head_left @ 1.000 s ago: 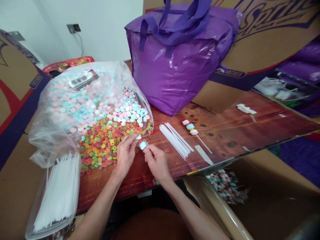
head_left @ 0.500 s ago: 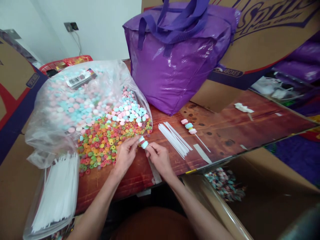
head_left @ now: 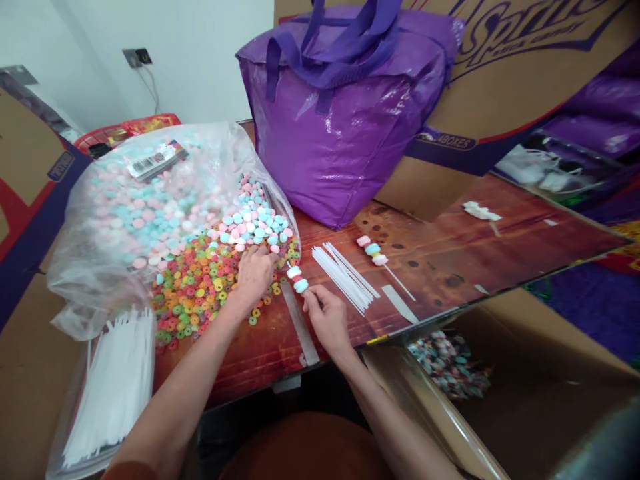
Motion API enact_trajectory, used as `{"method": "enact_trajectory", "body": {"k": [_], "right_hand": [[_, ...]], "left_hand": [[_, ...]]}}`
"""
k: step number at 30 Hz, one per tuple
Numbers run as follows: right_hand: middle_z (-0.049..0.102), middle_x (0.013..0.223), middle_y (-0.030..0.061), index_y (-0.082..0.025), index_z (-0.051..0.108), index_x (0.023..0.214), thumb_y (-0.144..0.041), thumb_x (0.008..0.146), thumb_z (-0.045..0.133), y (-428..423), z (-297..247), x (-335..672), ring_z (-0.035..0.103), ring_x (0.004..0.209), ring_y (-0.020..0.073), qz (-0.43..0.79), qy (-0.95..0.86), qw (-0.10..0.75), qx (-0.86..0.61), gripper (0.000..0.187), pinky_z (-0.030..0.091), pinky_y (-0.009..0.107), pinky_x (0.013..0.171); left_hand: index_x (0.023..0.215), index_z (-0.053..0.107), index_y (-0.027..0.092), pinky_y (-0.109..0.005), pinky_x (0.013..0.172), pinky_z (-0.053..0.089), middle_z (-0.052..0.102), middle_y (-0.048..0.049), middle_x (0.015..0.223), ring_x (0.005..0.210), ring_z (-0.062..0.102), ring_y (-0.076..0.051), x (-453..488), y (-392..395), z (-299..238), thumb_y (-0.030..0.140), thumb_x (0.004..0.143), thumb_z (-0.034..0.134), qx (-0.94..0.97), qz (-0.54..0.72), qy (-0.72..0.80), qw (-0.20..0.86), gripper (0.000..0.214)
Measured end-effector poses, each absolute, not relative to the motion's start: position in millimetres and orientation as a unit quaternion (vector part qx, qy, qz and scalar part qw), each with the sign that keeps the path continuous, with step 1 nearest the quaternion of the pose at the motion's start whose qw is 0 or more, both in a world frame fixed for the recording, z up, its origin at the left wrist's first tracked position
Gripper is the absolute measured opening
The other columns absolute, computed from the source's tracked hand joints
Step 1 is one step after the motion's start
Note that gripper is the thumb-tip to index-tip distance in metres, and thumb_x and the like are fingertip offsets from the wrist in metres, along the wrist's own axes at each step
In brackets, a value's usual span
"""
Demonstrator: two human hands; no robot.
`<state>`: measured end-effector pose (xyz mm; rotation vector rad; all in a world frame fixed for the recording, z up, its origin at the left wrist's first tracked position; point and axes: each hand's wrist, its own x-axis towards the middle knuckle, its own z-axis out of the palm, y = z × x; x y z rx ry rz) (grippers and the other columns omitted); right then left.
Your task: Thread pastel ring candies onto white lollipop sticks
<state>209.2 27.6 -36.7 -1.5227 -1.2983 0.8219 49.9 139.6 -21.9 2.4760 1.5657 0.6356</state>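
Observation:
My right hand (head_left: 327,319) pinches a white stick below a candy skewer (head_left: 297,279). White and pale blue marshmallows with a red gummy ring between them are threaded on it, and the stick's tip shows above. My left hand (head_left: 256,272) is bent down over the pile, where the gummy rings (head_left: 203,283) meet the pink, blue and white marshmallows (head_left: 257,223). Its fingertips are partly hidden, so their grip is unclear. To the right lie loose white sticks (head_left: 345,277) and another candy skewer (head_left: 373,250) with several pieces on it.
A clear plastic bag (head_left: 90,220) of marshmallows covers the table's left, with a bundle of white sticks (head_left: 110,393) in front. A purple bag (head_left: 335,133) stands behind. At lower right, an open cardboard box (head_left: 540,373) holds wrapped candies (head_left: 450,363). Tape strips (head_left: 300,327) mark the table.
My left hand has let go of the skewer and moved up and left to the candy pile. My right hand keeps the skewer, now slightly further right. The whole view has shifted a little.

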Motion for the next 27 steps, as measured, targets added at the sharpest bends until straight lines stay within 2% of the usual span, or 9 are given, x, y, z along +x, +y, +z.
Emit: {"method": "enact_trajectory", "body": {"k": [3, 6, 9, 12, 16, 19, 23, 27], "right_hand": [[0.053, 0.057, -0.0035, -0.020, 0.054, 0.066, -0.033, 0.092, 0.048, 27.2, -36.5, 210.6, 0.047, 0.053, 0.0126, 0.341, -0.529, 0.473, -0.616, 0.030, 0.035, 0.025, 0.058], [0.053, 0.057, -0.0036, -0.020, 0.056, 0.068, -0.033, 0.092, 0.050, 25.9, -34.8, 209.3, 0.049, 0.055, 0.0125, 0.364, -0.529, 0.484, -0.594, 0.029, 0.036, 0.024, 0.058], [0.053, 0.059, -0.0038, -0.019, 0.062, 0.074, -0.035, 0.093, 0.052, 23.8, -31.5, 203.7, 0.049, 0.056, 0.0122, 0.392, -0.528, 0.496, -0.567, 0.027, 0.037, 0.023, 0.058], [0.051, 0.058, -0.0042, -0.018, 0.066, 0.079, -0.036, 0.093, 0.054, 21.8, -28.0, 195.3, 0.048, 0.054, 0.0120, 0.408, -0.531, 0.496, -0.553, 0.026, 0.038, 0.023, 0.057], [0.049, 0.058, -0.0040, -0.018, 0.065, 0.079, -0.036, 0.094, 0.054, 19.9, -24.8, 186.6, 0.046, 0.053, 0.0126, 0.399, -0.544, 0.492, -0.549, 0.026, 0.037, 0.024, 0.056], [0.049, 0.058, -0.0034, -0.019, 0.064, 0.078, -0.036, 0.094, 0.052, 19.6, -23.4, 184.4, 0.045, 0.055, 0.0130, 0.385, -0.551, 0.495, -0.551, 0.026, 0.037, 0.024, 0.056], [0.048, 0.059, -0.0031, -0.018, 0.064, 0.077, -0.037, 0.094, 0.051, 21.6, -22.4, 184.9, 0.044, 0.054, 0.0128, 0.377, -0.551, 0.492, -0.558, 0.028, 0.036, 0.024, 0.056], [0.056, 0.064, -0.0007, -0.017, 0.066, 0.079, -0.037, 0.095, 0.050, 22.1, -21.3, 185.5, 0.047, 0.058, 0.0137, 0.354, -0.575, 0.482, -0.559, 0.030, 0.038, 0.024, 0.059]], "left_hand": [[0.076, 0.072, 0.023, -0.034, 0.079, 0.043, 0.066, -0.0070, 0.077, 0.083, 0.058, -0.025, 44.8, 139.7, -19.1, 0.016, 0.081, 0.063, 0.784, 0.282, 0.532, 0.151, 0.012], [0.079, 0.070, 0.021, -0.029, 0.067, 0.042, 0.066, -0.0027, 0.072, 0.067, 0.057, -0.019, 38.1, 134.2, -11.4, 0.025, 0.082, 0.064, 0.688, 0.386, 0.540, 0.294, 0.008], [0.079, 0.068, 0.018, -0.026, 0.062, 0.042, 0.063, 0.0000, 0.068, 0.061, 0.055, -0.014, 32.2, 123.4, -3.7, 0.035, 0.077, 0.071, 0.576, 0.471, 0.502, 0.441, 0.018], [0.079, 0.066, 0.017, -0.024, 0.062, 0.043, 0.062, 0.0013, 0.065, 0.061, 0.056, -0.013, 29.5, 111.3, -0.6, 0.039, 0.069, 0.080, 0.486, 0.511, 0.481, 0.521, 0.028], [0.080, 0.066, 0.017, -0.021, 0.059, 0.043, 0.060, 0.0032, 0.068, 0.061, 0.054, -0.009, 29.4, 99.1, -2.1, 0.040, 0.061, 0.087, 0.397, 0.542, 0.468, 0.574, 0.037], [0.081, 0.065, 0.018, -0.021, 0.062, 0.046, 0.060, 0.0033, 0.069, 0.063, 0.055, -0.009, 28.7, 93.2, -3.9, 0.039, 0.059, 0.088, 0.368, 0.548, 0.452, 0.600, 0.038], [0.081, 0.065, 0.018, -0.021, 0.060, 0.043, 0.060, 0.0025, 0.068, 0.063, 0.054, -0.010, 27.3, 89.3, -6.5, 0.040, 0.065, 0.086, 0.405, 0.546, 0.451, 0.579, 0.034], [0.080, 0.065, 0.018, -0.022, 0.062, 0.044, 0.062, 0.0015, 0.071, 0.064, 0.055, -0.011, 27.6, 88.8, -9.4, 0.041, 0.065, 0.085, 0.430, 0.558, 0.455, 0.544, 0.034]]}}
